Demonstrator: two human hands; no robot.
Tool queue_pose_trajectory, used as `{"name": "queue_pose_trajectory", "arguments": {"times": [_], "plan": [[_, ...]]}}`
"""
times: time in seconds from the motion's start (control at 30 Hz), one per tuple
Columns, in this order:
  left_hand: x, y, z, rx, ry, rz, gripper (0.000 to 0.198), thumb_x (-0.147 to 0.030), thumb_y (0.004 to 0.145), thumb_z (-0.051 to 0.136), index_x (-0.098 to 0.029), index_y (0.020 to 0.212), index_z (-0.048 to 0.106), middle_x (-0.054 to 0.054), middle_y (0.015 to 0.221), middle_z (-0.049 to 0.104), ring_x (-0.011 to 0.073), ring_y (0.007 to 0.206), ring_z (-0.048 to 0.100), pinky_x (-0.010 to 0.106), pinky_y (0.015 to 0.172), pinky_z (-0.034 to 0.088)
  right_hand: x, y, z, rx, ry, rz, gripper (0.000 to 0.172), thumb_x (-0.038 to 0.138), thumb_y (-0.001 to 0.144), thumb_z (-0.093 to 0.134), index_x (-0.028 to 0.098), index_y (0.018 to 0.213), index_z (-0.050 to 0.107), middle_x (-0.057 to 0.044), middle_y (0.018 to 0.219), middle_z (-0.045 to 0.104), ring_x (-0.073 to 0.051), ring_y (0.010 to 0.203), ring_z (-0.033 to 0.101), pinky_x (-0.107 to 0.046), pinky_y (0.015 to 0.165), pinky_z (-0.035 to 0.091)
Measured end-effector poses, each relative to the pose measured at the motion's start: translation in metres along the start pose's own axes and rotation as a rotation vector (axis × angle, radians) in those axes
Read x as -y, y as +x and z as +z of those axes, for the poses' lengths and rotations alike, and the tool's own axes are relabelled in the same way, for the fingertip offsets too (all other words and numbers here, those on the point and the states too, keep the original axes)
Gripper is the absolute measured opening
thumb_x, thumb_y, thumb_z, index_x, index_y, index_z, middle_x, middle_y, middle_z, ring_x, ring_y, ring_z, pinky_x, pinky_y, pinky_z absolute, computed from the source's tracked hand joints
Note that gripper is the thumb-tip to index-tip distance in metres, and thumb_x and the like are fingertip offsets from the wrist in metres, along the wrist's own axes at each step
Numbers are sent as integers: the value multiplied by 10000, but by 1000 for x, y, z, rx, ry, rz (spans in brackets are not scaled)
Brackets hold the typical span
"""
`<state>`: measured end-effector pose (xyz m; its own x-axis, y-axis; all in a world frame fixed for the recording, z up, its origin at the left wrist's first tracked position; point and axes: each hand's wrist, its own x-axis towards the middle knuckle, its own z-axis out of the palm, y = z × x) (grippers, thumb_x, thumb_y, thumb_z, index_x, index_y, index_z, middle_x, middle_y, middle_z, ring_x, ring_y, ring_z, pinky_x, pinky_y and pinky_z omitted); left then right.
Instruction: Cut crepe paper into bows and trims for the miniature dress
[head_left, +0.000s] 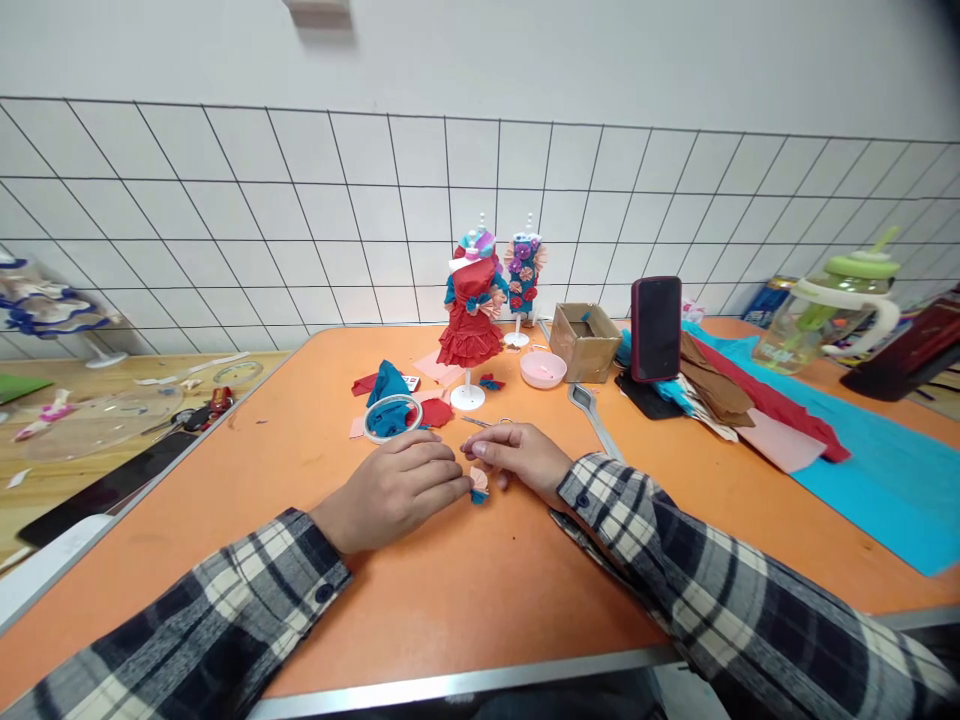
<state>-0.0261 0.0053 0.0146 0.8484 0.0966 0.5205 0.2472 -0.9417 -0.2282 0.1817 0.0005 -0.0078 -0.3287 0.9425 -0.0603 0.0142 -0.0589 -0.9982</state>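
My left hand [405, 487] has its fingers bent together, and the fingertips hold a small pink and blue pleated crepe-paper piece [478, 482] just over the table. My right hand [523, 455] is closed in a pinch beside it; whatever lies between thumb and forefinger is too small to make out. Just beyond the hands lie small scissors [487, 422]. To their left, a roll of tape [392, 419] rests among blue crepe paper [388, 384] and red scraps [435, 412]. Behind stands a miniature dress form [471, 318] in a red ruffled dress with a blue and pink flower.
A second small dress form [524, 275] stands behind. A pink bowl [543, 370], a cardboard box [585, 345], a grey tool [592, 415] and an upright phone [655, 330] are to the right. Blue paper [892, 470] and a green-lidded jug [817, 310] lie farther right.
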Motion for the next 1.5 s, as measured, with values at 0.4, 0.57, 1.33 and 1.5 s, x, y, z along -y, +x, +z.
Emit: {"name": "queue_pose_trajectory", "arguments": {"times": [0.4, 0.57, 1.33, 1.5], "plan": [[2, 3, 26, 41, -658, -1055, 180, -304, 759, 611, -153, 744, 708, 46, 733, 738, 186, 662, 666, 276, 601, 513, -1, -5, 0, -14, -307, -319, 119, 302, 752, 701, 190, 788, 717, -94, 1230, 571, -221, 1184, 518, -411, 1039, 352], [-3, 5, 26, 88, -799, -1129, 238, -363, 755, 616, -142, 753, 705, 46, 740, 710, 167, 665, 625, 257, 614, 470, -5, -2, -1, -84, -396, -341, 85, 286, 758, 692, 218, 788, 734, -79, 1215, 610, -225, 1161, 544, -434, 1060, 332], [-2, 4, 21, -126, -1293, -1278, 177, -326, 675, 761, -171, 754, 733, 16, 750, 722, 137, 714, 621, 258, 737, 461, -11, 1, -8, -214, -791, -782, 160, 234, 842, 622, 290, 906, 757, -21, 1057, 706, -171, 916, 638, -344, 832, 519], [-1, 6, 17, -101, -1233, -1244, 174, -332, 679, 746, -165, 721, 724, 18, 731, 715, 142, 705, 614, 262, 731, 453, -9, -2, -5, -246, -796, -828, 149, 238, 845, 628, 285, 911, 754, -22, 1037, 710, -160, 884, 636, -325, 803, 525]]}}
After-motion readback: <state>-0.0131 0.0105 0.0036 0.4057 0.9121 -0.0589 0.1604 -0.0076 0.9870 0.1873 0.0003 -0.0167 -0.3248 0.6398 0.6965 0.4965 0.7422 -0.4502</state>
